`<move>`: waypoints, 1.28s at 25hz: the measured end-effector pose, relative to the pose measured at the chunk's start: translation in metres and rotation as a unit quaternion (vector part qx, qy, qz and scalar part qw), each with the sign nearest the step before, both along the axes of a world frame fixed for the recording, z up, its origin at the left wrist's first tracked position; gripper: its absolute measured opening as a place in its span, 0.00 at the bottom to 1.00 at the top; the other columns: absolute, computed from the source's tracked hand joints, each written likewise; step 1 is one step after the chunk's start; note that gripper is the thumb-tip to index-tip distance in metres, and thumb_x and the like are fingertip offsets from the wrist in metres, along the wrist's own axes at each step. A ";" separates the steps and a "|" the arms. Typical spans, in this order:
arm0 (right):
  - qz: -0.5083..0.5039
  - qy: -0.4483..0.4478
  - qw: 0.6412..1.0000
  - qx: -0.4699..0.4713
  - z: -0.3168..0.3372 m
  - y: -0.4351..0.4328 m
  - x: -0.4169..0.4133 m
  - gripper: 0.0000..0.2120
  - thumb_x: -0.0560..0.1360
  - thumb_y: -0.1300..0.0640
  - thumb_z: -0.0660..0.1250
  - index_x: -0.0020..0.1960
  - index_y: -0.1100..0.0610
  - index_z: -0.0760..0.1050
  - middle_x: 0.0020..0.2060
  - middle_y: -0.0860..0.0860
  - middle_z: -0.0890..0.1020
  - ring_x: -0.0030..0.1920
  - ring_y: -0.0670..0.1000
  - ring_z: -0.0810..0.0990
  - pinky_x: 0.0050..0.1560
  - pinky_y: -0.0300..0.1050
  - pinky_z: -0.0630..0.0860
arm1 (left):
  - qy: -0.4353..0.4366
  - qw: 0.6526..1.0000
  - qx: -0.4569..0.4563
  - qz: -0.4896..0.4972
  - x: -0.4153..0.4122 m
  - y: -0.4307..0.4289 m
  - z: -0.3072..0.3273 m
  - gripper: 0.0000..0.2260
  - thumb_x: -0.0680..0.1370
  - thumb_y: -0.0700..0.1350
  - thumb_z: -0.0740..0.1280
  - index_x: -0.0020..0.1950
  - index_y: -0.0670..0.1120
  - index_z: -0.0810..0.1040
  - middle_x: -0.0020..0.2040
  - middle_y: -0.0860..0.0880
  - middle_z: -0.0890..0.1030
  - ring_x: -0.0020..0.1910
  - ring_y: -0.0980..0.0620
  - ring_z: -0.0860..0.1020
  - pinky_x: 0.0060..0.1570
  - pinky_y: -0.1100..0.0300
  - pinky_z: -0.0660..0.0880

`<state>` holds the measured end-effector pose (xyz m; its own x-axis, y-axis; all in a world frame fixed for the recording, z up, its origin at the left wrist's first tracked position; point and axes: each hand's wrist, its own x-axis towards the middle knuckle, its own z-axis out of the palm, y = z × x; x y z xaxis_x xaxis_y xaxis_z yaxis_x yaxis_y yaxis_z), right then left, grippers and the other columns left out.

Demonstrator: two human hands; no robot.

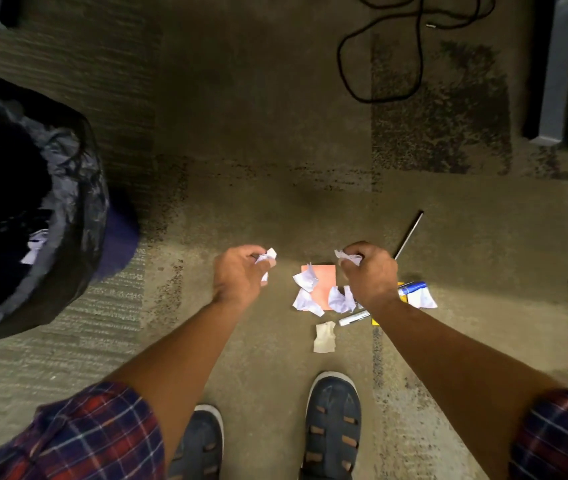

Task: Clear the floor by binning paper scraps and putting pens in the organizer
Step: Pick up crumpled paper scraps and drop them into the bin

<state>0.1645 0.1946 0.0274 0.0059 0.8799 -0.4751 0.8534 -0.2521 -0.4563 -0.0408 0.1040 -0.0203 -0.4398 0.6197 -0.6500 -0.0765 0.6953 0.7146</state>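
Note:
My left hand is closed around a crumpled white paper scrap. My right hand grips another white paper scrap. Below and between them, several white scraps lie on a pink sheet on the carpet. A cream scrap rests nearer my feet. A white marker and a blue-capped marker lie by my right wrist. A thin dark pen lies beyond my right hand. The bin with a black liner stands at the left.
A black cable loops on the carpet at the far right. Grey furniture legs stand at the right edge. A yellow item shows under my right forearm. My two shoes are at the bottom.

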 end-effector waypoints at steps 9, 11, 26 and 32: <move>-0.113 0.201 0.972 -0.048 0.112 -0.044 -0.110 0.02 0.72 0.50 0.76 0.42 0.47 0.83 0.32 0.51 0.86 0.36 0.57 0.87 0.43 0.57 0.85 | -0.040 0.986 0.013 0.163 -0.049 -0.033 0.145 0.05 0.73 0.43 0.79 0.47 0.49 0.87 0.30 0.54 0.83 0.32 0.53 0.82 0.37 0.51 0.83; -0.106 0.230 0.966 -0.058 0.134 -0.053 -0.142 0.03 0.73 0.53 0.76 0.42 0.50 0.84 0.33 0.51 0.86 0.36 0.56 0.88 0.46 0.60 0.85 | -0.065 0.978 0.019 0.199 -0.068 -0.044 0.174 0.05 0.73 0.41 0.78 0.46 0.49 0.86 0.33 0.50 0.83 0.35 0.50 0.83 0.34 0.54 0.83; -0.071 0.324 0.924 -0.191 0.209 -0.136 -0.330 0.05 0.80 0.60 0.69 0.56 0.56 0.81 0.46 0.54 0.87 0.42 0.53 0.89 0.46 0.47 0.87 | -0.064 0.868 -0.034 0.491 -0.220 -0.133 0.238 0.10 0.74 0.36 0.78 0.53 0.39 0.82 0.49 0.41 0.87 0.44 0.46 0.87 0.43 0.51 0.86; -0.080 0.318 0.916 -0.231 0.217 -0.139 -0.337 0.11 0.83 0.57 0.63 0.64 0.53 0.78 0.45 0.43 0.80 0.49 0.52 0.85 0.54 0.53 0.85 | -0.052 0.878 -0.035 0.475 -0.237 -0.136 0.238 0.07 0.76 0.39 0.76 0.52 0.42 0.82 0.51 0.41 0.86 0.52 0.43 0.86 0.50 0.55 0.83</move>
